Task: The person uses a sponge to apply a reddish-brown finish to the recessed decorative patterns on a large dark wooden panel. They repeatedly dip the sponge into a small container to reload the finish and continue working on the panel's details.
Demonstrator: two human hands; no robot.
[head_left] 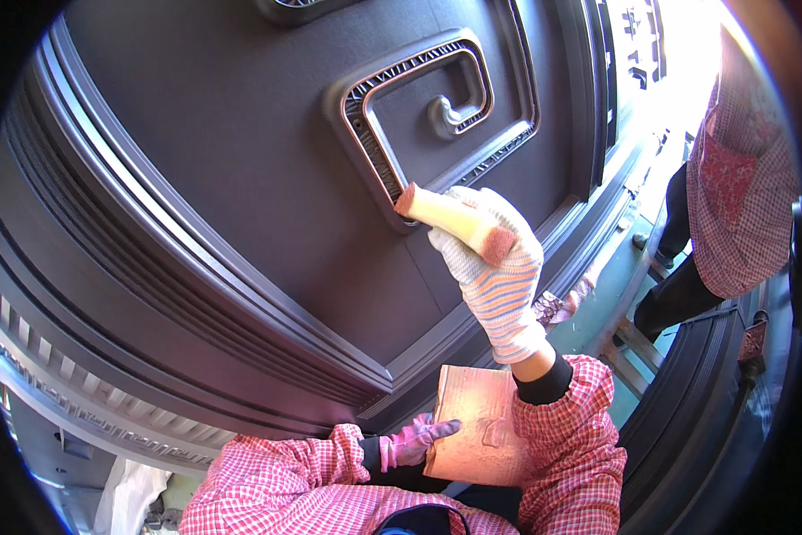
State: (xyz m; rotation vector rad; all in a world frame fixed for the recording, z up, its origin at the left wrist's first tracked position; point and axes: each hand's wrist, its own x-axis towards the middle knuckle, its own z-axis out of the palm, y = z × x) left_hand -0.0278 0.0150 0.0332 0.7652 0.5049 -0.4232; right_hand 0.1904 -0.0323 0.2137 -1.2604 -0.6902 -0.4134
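Note:
My right hand [499,276], in a striped knit glove, is closed around a pale yellow sponge [450,216] with copper-brown stained ends. The sponge's far end touches the lower left corner of a raised scroll moulding [365,134], whose edges partly show a copper line. This moulding stands out from a large dark panel [240,134]. Nearer to me, my left hand [419,440], in a pinkish-purple glove with a dark fingertip, grips the left edge of a flat copper-smeared board [472,419]. Its thumb or a finger lies over the face; the other fingers are hidden.
Ridged dark frame moulding [196,276] runs along the panel's left and near sides. On the right stands another person [740,196] in a checked smock. A brush-like tool [753,343] lies at the right beside dark ridged pieces. White plastic sheeting [133,495] hangs at lower left.

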